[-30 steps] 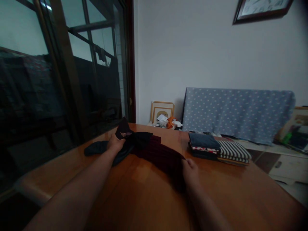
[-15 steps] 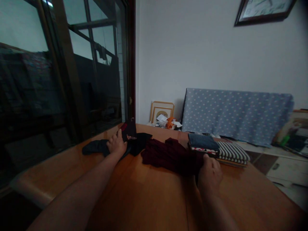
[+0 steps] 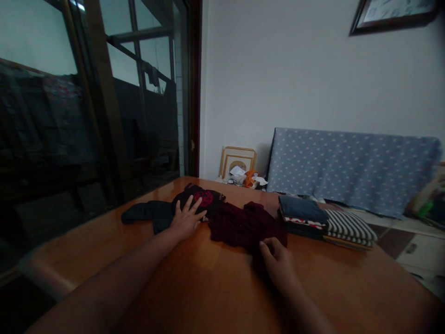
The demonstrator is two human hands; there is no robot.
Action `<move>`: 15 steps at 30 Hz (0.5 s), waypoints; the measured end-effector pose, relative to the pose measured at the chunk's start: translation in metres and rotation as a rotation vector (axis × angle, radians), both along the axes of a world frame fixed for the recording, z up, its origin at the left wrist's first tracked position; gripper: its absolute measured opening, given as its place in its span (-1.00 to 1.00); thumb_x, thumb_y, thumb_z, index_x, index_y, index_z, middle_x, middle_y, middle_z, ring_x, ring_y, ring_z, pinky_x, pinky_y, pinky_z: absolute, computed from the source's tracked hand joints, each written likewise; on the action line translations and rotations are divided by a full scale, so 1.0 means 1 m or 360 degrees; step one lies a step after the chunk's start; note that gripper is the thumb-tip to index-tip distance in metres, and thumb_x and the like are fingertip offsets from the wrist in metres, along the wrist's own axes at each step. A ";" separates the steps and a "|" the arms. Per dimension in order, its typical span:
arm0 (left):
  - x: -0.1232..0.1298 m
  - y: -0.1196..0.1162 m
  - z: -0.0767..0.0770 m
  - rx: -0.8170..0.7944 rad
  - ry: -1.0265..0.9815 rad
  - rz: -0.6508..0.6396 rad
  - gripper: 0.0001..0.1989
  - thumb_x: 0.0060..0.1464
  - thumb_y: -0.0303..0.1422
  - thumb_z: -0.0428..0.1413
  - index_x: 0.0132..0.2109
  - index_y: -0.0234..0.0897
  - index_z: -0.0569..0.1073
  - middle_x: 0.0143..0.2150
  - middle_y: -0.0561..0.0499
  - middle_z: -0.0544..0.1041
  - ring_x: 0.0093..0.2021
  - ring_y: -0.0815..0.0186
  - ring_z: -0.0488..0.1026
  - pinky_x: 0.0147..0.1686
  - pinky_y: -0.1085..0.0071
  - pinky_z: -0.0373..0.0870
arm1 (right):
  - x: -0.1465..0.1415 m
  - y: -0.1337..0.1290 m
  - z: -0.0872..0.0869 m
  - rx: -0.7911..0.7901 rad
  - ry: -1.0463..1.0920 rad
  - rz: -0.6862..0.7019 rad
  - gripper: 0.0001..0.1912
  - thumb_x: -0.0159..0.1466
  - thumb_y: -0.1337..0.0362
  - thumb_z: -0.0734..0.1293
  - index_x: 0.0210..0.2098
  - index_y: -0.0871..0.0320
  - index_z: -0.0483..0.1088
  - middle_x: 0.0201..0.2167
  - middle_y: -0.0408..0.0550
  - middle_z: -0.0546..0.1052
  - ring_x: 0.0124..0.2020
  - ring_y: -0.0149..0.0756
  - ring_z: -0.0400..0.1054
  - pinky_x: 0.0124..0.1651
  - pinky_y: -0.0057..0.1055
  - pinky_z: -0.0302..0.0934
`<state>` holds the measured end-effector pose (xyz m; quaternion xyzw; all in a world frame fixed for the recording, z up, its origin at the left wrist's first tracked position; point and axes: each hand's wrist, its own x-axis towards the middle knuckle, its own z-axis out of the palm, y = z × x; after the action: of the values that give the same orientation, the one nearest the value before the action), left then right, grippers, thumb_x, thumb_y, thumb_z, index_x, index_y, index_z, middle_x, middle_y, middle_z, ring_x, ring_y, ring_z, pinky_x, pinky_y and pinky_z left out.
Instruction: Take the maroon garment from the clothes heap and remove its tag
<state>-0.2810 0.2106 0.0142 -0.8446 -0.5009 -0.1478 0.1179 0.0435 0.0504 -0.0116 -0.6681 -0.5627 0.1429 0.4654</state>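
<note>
My left hand (image 3: 187, 220) lies with fingers spread on a dark garment (image 3: 181, 194) that bears a red round print. Beside that, to the left, stretches a dark blue garment (image 3: 139, 212), partly under the printed one. A crumpled dark red garment (image 3: 239, 225) fills the middle of the table. At its near right edge my right hand (image 3: 276, 260) is closed, the cloth pinched between thumb and fingers. What kind of garment the red one is, I cannot tell.
Folded clothes stand on the wooden table (image 3: 215, 287) at the right: a blue denim piece (image 3: 302, 208) on top of one pile, a striped piece (image 3: 349, 227) beside it. Behind are a dotted blue cloth (image 3: 347, 167), picture frames (image 3: 238, 157) and a glass door at left.
My left hand has let the printed garment down flat and spread its fingers on it. My right hand has drawn the dark red garment's edge toward me and left.
</note>
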 end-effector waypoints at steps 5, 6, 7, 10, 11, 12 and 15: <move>-0.007 0.046 0.001 -0.0114 -0.0068 0.0256 -0.52 0.20 -0.31 0.06 0.25 0.14 0.42 0.53 0.14 -0.13 0.50 -0.14 -0.45 0.27 -0.40 -0.46 | -0.002 -0.001 -0.006 -0.0092 -0.0187 0.0098 -0.71 0.29 0.02 0.23 -0.24 0.01 0.51 -0.29 -0.02 0.61 -0.27 -0.10 0.48 -0.18 -0.27 0.25; -0.008 0.056 -0.001 -0.0114 -0.0050 0.0303 -0.52 0.21 -0.30 0.05 0.26 0.14 0.41 0.54 0.13 -0.15 0.50 -0.13 -0.46 0.27 -0.40 -0.45 | -0.002 -0.002 -0.006 -0.0095 -0.0211 0.0104 -0.71 0.29 0.03 0.23 -0.22 0.02 0.51 -0.26 -0.01 0.61 -0.25 -0.10 0.48 -0.16 -0.27 0.26; -0.009 0.066 -0.003 -0.0113 -0.0033 0.0344 -0.52 0.21 -0.28 0.05 0.26 0.14 0.41 0.54 0.12 -0.16 0.49 -0.12 -0.48 0.26 -0.40 -0.44 | -0.002 -0.002 -0.005 -0.0100 -0.0236 0.0112 -0.71 0.30 0.05 0.23 -0.21 0.02 0.52 -0.23 0.00 0.61 -0.23 -0.10 0.48 -0.14 -0.27 0.26; -0.010 0.095 -0.008 -0.0104 -0.0022 0.0440 -0.52 0.21 -0.22 0.07 0.26 0.16 0.40 0.54 0.10 -0.19 0.49 -0.11 -0.53 0.25 -0.41 -0.47 | -0.002 -0.003 -0.002 -0.0129 -0.0300 0.0100 -0.71 0.32 0.09 0.22 -0.18 0.03 0.53 -0.20 0.03 0.60 -0.21 -0.11 0.49 -0.10 -0.27 0.26; -0.010 0.104 -0.009 -0.0099 -0.0027 0.0465 -0.52 0.21 -0.20 0.07 0.26 0.15 0.40 0.54 0.09 -0.19 0.49 -0.12 -0.54 0.24 -0.41 -0.48 | -0.002 -0.003 -0.001 -0.0146 -0.0312 0.0089 -0.71 0.32 0.09 0.22 -0.17 0.04 0.53 -0.20 0.03 0.60 -0.21 -0.11 0.49 -0.10 -0.27 0.25; -0.009 0.112 -0.010 -0.0114 -0.0027 0.0500 -0.52 0.20 -0.19 0.07 0.26 0.15 0.40 0.54 0.08 -0.20 0.49 -0.12 -0.55 0.24 -0.42 -0.49 | -0.003 -0.003 0.000 -0.0163 -0.0319 0.0079 -0.71 0.33 0.10 0.22 -0.17 0.04 0.53 -0.20 0.04 0.60 -0.21 -0.11 0.49 -0.10 -0.28 0.25; -0.004 0.127 -0.006 -0.0210 -0.0037 0.0574 -0.51 0.19 -0.15 0.08 0.27 0.11 0.41 0.54 0.04 -0.20 0.48 -0.15 -0.53 0.21 -0.47 -0.51 | -0.003 -0.004 0.005 -0.0194 -0.0321 0.0061 -0.70 0.33 0.09 0.22 -0.18 0.05 0.54 -0.22 0.04 0.60 -0.21 -0.11 0.50 -0.11 -0.29 0.25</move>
<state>-0.2854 0.3377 0.0084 -0.7452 -0.6542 -0.1009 0.0810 0.0404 0.0462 -0.0070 -0.6952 -0.6097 0.1176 0.3621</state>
